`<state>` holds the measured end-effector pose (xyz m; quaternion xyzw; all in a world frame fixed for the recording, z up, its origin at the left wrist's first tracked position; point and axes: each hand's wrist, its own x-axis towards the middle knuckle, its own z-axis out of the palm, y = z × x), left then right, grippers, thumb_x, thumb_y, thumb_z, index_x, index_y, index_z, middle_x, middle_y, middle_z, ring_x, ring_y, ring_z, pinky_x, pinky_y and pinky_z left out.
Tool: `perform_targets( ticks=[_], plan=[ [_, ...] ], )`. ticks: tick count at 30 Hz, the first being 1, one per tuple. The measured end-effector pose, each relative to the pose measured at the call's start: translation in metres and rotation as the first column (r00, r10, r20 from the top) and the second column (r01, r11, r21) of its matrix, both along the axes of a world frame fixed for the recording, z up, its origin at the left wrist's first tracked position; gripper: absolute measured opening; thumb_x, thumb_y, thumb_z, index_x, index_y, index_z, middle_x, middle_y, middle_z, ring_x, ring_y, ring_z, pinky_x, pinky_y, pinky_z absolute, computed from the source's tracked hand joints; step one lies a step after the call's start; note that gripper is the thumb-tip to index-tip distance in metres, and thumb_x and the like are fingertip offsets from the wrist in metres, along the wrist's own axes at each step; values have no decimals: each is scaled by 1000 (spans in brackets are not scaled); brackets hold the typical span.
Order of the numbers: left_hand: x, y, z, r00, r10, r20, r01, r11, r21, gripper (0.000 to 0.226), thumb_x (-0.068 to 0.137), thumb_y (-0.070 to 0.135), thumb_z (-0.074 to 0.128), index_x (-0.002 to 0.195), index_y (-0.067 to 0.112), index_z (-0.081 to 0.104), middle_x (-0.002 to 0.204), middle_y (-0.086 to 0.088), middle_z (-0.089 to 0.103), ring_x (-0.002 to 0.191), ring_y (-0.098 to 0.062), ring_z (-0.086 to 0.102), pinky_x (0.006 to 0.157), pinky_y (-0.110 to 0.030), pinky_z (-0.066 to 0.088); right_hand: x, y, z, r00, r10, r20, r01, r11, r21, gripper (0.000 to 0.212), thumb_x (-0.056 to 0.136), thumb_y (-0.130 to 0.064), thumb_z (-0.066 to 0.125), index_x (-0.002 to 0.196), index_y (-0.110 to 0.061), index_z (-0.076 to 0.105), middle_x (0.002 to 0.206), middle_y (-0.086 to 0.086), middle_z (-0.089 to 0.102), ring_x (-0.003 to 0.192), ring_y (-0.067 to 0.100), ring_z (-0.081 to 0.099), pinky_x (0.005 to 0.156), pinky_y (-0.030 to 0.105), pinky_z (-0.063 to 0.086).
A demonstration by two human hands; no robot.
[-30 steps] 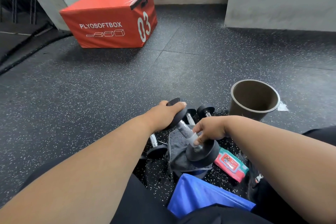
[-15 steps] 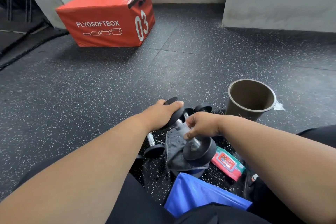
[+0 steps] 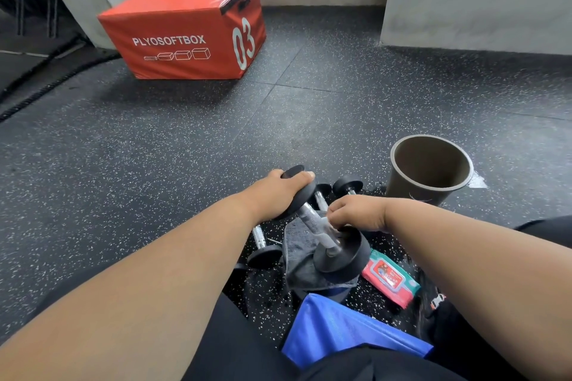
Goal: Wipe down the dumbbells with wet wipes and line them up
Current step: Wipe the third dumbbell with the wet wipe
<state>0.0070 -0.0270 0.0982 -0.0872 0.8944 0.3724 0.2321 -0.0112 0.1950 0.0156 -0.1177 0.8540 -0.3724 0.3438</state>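
Observation:
A black dumbbell (image 3: 340, 257) with a steel handle is tilted up off the floor over a grey cloth (image 3: 301, 266). My left hand (image 3: 280, 192) grips its far head. My right hand (image 3: 353, 213) pinches a white wet wipe (image 3: 325, 224) around the handle, close to the near head. Two more dumbbells lie on the floor behind: one (image 3: 263, 252) to the left, partly under my left arm, and another (image 3: 347, 185) just beyond my right hand. A red pack of wipes (image 3: 391, 280) lies right of the held dumbbell.
An open brown bucket (image 3: 430, 170) stands on the speckled rubber floor to the right. A red plyo soft box (image 3: 185, 31) sits far left by a pillar. A blue bag (image 3: 346, 328) lies by my knees. Concrete walls close the back.
My right hand has slid the wipe back down the handle toward the near head after moving up it. My left hand has kept its grip on the far head.

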Motion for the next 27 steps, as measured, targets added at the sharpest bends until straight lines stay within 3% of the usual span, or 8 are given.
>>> perform_targets(
  ticks=[3, 6, 12, 14, 16, 19, 24, 27],
  plan=[
    [0, 0, -1, 1000, -5, 7, 5, 1000, -2, 87, 88, 87, 54, 153, 30, 46, 139, -4, 63, 117, -28, 64, 111, -49, 47, -2, 2, 0, 999, -14, -42, 15, 1000, 21, 11, 77, -25, 62, 70, -17, 64, 66, -6, 57, 68, 12, 50, 73, 34, 46],
    [0, 0, 0, 1000, -7, 9, 7, 1000, -5, 90, 84, 89, 53, 152, 30, 47, 134, -4, 64, 113, -26, 66, 109, -48, 49, -4, 5, -5, 999, 1, -41, -1, 1000, 0, 18, 79, -24, 69, 82, -6, 71, 74, -5, 69, 72, 8, 59, 85, 39, 56],
    [1, 0, 1, 1000, 4, 10, -4, 1000, -4, 88, 89, 86, 54, 155, 29, 45, 138, -5, 62, 117, -29, 63, 105, -45, 47, -1, 10, -10, 1000, -14, -26, 12, 998, -67, 21, 77, -21, 92, 79, -18, 72, 77, -6, 74, 74, 5, 64, 79, 30, 54],
    [1, 0, 1, 1000, 8, 14, -7, 1000, -6, 100, 77, 92, 52, 155, 29, 46, 138, -5, 64, 116, -29, 65, 110, -48, 48, 3, 4, -8, 999, 36, -39, -38, 999, -29, 28, 75, -21, 94, 77, -19, 65, 69, -9, 69, 65, 1, 59, 66, 20, 48],
    [1, 1, 2, 1000, 17, 15, -17, 1000, 0, 110, 67, 95, 51, 156, 29, 46, 139, -6, 64, 117, -30, 66, 112, -50, 49, 8, -4, -8, 992, 79, -103, -74, 996, 51, 38, 72, -25, 95, 75, -21, 58, 63, -12, 61, 58, 2, 51, 60, 21, 43],
    [1, 2, 2, 1000, 21, 14, -21, 1000, 5, 108, 68, 94, 52, 155, 29, 46, 141, -5, 63, 120, -31, 64, 113, -51, 47, 11, -10, -9, 977, 72, -198, -45, 989, 138, 48, 66, -31, 97, 79, -25, 51, 71, -9, 60, 65, 10, 51, 62, 30, 44],
    [0, 2, 1, 999, 36, 20, -36, 999, 22, 119, 60, 97, 52, 157, 29, 45, 142, -5, 63, 122, -31, 63, 116, -52, 45, 20, -19, -11, 947, 107, -304, -35, 972, 232, 56, 67, -35, 94, 103, -31, 51, 80, -7, 73, 77, 16, 68, 71, 32, 51],
    [1, 1, 2, 1000, 26, 15, -26, 1000, 10, 100, 78, 91, 55, 156, 29, 45, 139, -4, 61, 121, -30, 62, 115, -50, 45, 24, -26, -9, 915, 164, -368, -37, 944, 328, 47, 68, -42, 92, 89, -23, 55, 78, -5, 65, 79, 22, 63, 72, 35, 52]
  ],
)
